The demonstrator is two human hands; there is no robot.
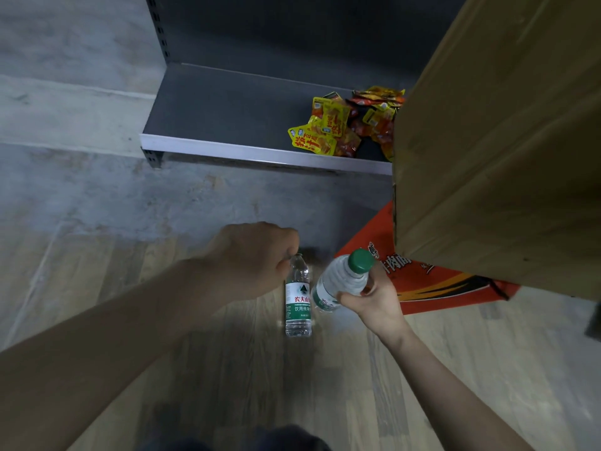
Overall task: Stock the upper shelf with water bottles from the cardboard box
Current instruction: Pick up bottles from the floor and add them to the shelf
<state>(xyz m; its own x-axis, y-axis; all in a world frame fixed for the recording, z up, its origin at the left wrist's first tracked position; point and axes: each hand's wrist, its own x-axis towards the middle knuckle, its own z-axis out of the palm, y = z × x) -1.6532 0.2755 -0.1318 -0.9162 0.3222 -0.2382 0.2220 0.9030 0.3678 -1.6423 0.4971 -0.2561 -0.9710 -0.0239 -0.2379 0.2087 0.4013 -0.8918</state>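
**shelfnoob:** So where are the bottles at right now? And what's each hand doing?

**me:** Okay, my left hand has its fingers curled round the top of one water bottle, which hangs upright over the wood floor. My right hand grips a second bottle round its body, tilted, green cap pointing up toward the camera. The two bottles are just beside each other.

**shelfnoob:** And the box?

**me:** Big cardboard box fills the right side, above a flat orange carton on the floor. The grey shelf ahead only has a pile of yellow and red snack packets at its right end.
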